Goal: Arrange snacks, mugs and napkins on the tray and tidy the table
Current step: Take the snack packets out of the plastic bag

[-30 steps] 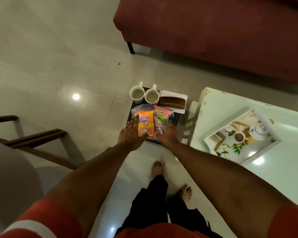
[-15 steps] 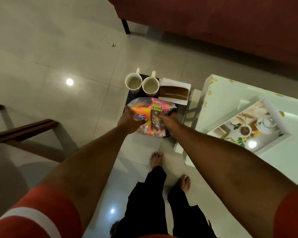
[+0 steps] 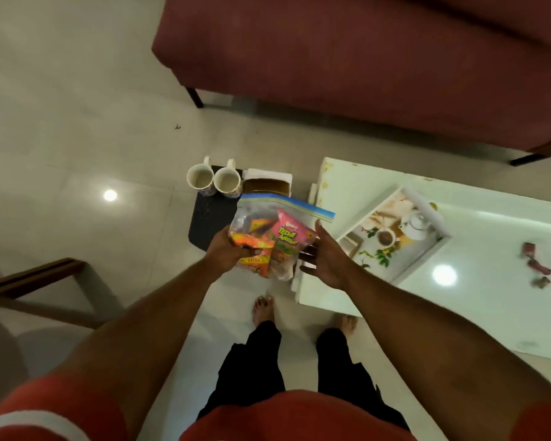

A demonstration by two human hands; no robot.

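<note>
A clear zip bag of snack packets (image 3: 275, 240) hangs in the air above a small dark stool (image 3: 204, 218). My left hand (image 3: 228, 254) grips its lower left side. My right hand (image 3: 323, 259) is beside the bag's right edge with fingers spread, touching it lightly. Two white mugs (image 3: 213, 179) stand at the stool's far edge, next to a napkin holder (image 3: 268, 184). The white tray (image 3: 427, 249) with a printed tea picture lies on the white table (image 3: 490, 297) to the right.
A dark red sofa (image 3: 363, 58) fills the far side. A wooden chair frame (image 3: 35, 278) stands at the left. Small wrappers (image 3: 536, 265) lie on the table's right part. My bare feet (image 3: 263, 308) are on the tiled floor below the bag.
The snack bag has been lifted off the stool and carried up and toward the right. My right hand has loosened from the bag and spread its fingers.
</note>
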